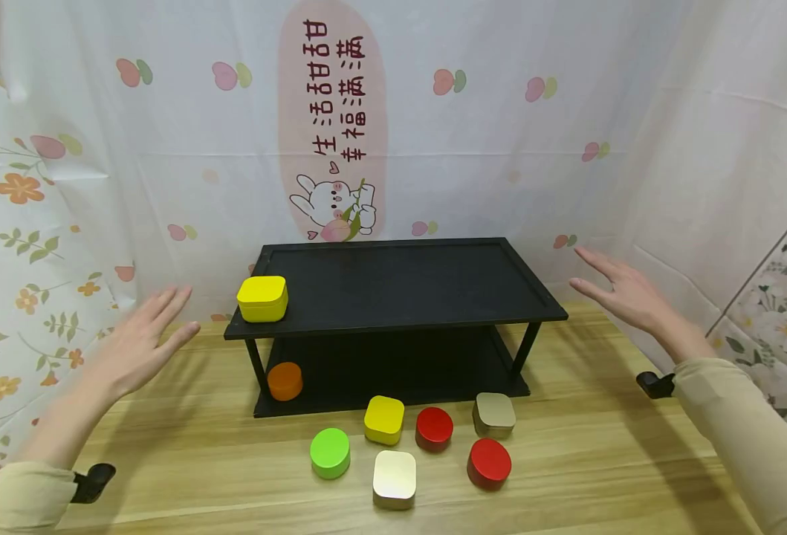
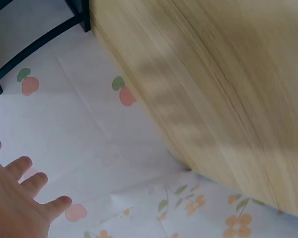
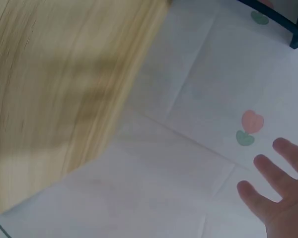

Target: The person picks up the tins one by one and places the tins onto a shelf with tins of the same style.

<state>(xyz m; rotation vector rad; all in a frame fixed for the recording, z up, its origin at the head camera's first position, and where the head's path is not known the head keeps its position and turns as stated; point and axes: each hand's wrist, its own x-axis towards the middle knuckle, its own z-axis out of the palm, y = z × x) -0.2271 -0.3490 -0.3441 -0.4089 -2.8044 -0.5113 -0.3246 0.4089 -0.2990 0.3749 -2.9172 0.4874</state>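
My left hand (image 1: 140, 343) hovers left of the black two-tier shelf (image 1: 393, 286), its fingers extended and touching nothing. On the other side, my right hand (image 1: 627, 291) is raised beyond the shelf's right end, also with straight fingers and nothing in it. A yellow square box (image 1: 262, 299) sits on the top board at the left, nearest my left hand. Below it, an orange round box (image 1: 285, 381) stands on the lower board. Both wrist views show spread fingers, the left hand (image 2: 20, 198) and the right hand (image 3: 283, 193), over tabletop and curtain.
In front of the shelf on the wooden table (image 1: 199, 475) stand a green round box (image 1: 330, 452), a yellow square box (image 1: 384, 420), two red round boxes (image 1: 434, 429) and two gold square boxes (image 1: 394, 479). A patterned curtain (image 1: 473, 171) hangs behind and beside the table.
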